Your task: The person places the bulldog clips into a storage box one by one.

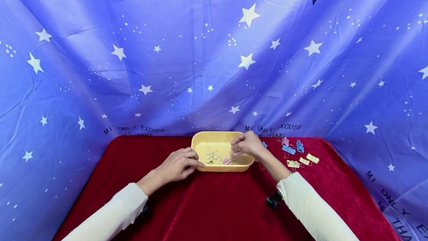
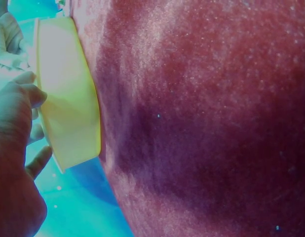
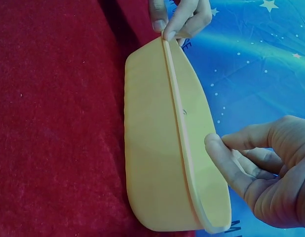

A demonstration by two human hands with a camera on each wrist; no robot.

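A yellow plastic box (image 1: 214,134) stands on the red cloth, longer from side to side than front to back. Inside lie a pale yellow binder clip (image 1: 210,157) and a pink binder clip (image 1: 226,161). At the near left corner my left hand (image 1: 180,164) grips the rim, its thumb outside and fingers inside in the right wrist view. Over the box's right end is my right hand (image 1: 249,145), fingers bent and thumb tip against the index finger (image 3: 246,137). Anything pinched there is hidden.
Right of the box lie several binder clips, among them a blue clip (image 1: 288,150), a pink clip (image 1: 285,141) and a yellow clip (image 1: 312,158). Part of another blue item (image 1: 264,144) shows behind my right hand. A star-printed blue curtain (image 1: 214,66) surrounds the red-covered table (image 1: 207,203).
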